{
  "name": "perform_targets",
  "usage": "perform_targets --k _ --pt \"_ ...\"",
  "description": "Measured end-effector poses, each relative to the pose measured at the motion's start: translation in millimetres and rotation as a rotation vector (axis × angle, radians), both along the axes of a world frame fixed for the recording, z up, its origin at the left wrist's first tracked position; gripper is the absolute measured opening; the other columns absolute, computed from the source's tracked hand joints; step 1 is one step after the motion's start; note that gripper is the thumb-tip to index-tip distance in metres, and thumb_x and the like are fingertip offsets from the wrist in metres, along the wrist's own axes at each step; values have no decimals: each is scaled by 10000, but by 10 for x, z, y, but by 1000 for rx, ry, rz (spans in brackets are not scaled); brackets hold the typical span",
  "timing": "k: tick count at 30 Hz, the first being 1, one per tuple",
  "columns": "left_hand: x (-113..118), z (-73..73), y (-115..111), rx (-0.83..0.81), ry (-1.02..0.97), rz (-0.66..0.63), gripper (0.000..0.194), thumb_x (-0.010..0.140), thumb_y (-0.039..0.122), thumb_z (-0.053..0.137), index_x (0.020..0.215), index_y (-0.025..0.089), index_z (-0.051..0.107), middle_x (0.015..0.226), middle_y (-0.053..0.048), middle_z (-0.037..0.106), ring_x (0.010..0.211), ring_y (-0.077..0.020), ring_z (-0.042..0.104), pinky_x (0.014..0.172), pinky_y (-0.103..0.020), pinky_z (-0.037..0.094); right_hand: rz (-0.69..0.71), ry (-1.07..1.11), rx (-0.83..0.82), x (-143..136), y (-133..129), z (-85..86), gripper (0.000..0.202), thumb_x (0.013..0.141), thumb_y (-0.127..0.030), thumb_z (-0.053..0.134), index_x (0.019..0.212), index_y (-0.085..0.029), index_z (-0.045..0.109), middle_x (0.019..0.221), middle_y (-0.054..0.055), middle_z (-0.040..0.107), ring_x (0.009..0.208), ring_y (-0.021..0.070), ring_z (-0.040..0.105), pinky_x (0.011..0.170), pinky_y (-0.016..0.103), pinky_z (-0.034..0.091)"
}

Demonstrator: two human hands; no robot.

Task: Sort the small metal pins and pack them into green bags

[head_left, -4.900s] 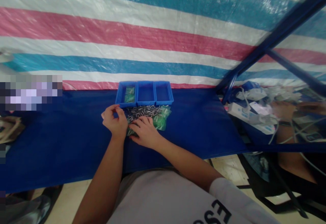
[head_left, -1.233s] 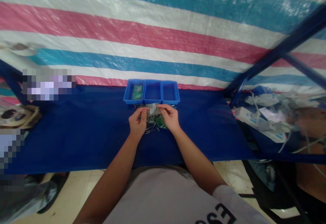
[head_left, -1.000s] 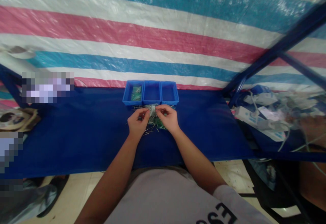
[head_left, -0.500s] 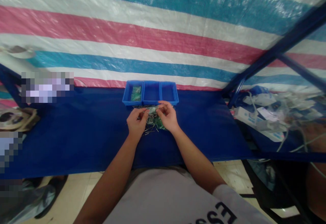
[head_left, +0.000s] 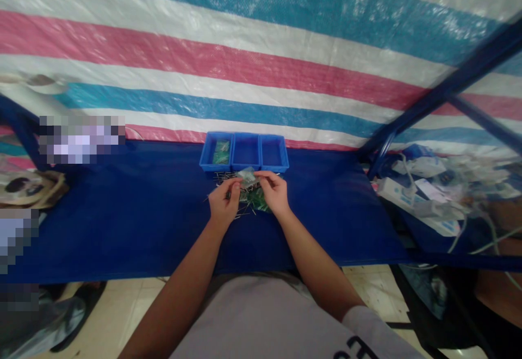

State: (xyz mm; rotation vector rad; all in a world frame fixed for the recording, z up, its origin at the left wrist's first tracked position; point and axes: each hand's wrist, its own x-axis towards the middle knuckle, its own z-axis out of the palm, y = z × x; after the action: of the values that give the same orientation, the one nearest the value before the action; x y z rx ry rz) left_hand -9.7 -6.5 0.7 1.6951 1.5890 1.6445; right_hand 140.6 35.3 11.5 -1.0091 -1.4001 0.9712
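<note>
Between my two hands is a small clear plastic bag (head_left: pixel 247 175), held up over a pile on the table. My left hand (head_left: pixel 222 202) pinches its left side with thumb and fingers. On the other side my right hand (head_left: pixel 276 193) pinches the right edge. Beneath lie thin metal pieces like nails or pins (head_left: pixel 240 215), loosely scattered, and green packets (head_left: pixel 258 200) partly covered by my right hand. Just behind the pile stands a blue three-part bin (head_left: pixel 232 155). Its left compartment holds green packets (head_left: pixel 221 152); I see nothing in the other two.
The blue table (head_left: pixel 155 223) stretches to both sides. A blue metal frame (head_left: pixel 424 103) rises at the right, near a white power strip (head_left: pixel 420 209), cables and plastic bags. A striped sheet (head_left: pixel 244 65) hangs behind. Another person's arm shows at the far right.
The plastic bag now shows more fully between my hands, and my fingers sit a little farther apart. The whole view has shifted slightly.
</note>
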Motion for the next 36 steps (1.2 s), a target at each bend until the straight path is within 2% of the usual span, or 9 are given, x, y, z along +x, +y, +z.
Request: perform_targets --k 3,9,14,17,19,23,28,32,36 --pt "10 16 11 20 14 33 193 876 306 558 931 183 697 835 -37 728 707 -138 669 673 -251 528 -5 40 12 5 13 0 158 830 -291 596 832 -223 738 878 34 739 821 187 666 779 327 513" --pt "62 -14 63 44 -28 110 118 815 287 639 860 179 657 807 -20 709 644 -108 641 617 -223 516 -57 26 37 -47 -2 25 99 751 -290 705 799 -204 701 814 28 721 689 154 627 652 288 497" --pt "59 -20 66 18 -105 114 249 800 300 668 1008 170 629 845 -27 698 644 -100 621 604 -219 507 -35 52 2 -54 14 1 310 749 -283 713 1047 -213 666 777 7 700 672 145 623 655 285 503" --pt "32 -7 68 29 -50 87 286 815 292 657 1079 183 638 824 -10 678 596 -83 558 623 -228 498 -46 10 24 -38 17 -13 185 768 -293 697 932 -209 701 825 25 712 686 151 618 672 300 508" --pt "16 8 72 56 4 78 217 828 282 645 1021 185 670 815 -8 662 604 -82 543 651 -237 495 -47 -16 61 -28 13 -4 103 777 -291 688 837 -209 704 831 29 709 698 156 615 672 303 506" --pt "5 42 72 96 39 88 145 838 274 636 917 179 710 825 -20 641 620 -85 546 642 -236 483 -56 -62 139 -13 4 36 49 781 -262 681 794 -220 702 835 32 671 704 151 590 645 291 489" --pt "14 14 64 51 30 96 175 850 296 619 942 185 717 726 1 664 617 -102 586 652 -237 492 6 -41 97 -9 1 19 83 793 -300 675 816 -226 702 744 12 642 625 139 553 612 284 474" --pt "10 -14 53 25 -16 105 187 848 297 611 962 185 709 826 -20 718 686 -125 644 689 -248 513 68 14 16 -12 -7 -3 163 822 -371 648 877 -231 711 822 26 696 677 159 608 656 302 502" --pt "-20 -12 38 44 -35 48 219 896 250 510 974 188 705 926 -45 729 830 -158 678 785 -285 529 81 55 16 -17 -6 14 174 836 -382 633 852 -235 725 880 37 722 780 183 650 723 326 515"
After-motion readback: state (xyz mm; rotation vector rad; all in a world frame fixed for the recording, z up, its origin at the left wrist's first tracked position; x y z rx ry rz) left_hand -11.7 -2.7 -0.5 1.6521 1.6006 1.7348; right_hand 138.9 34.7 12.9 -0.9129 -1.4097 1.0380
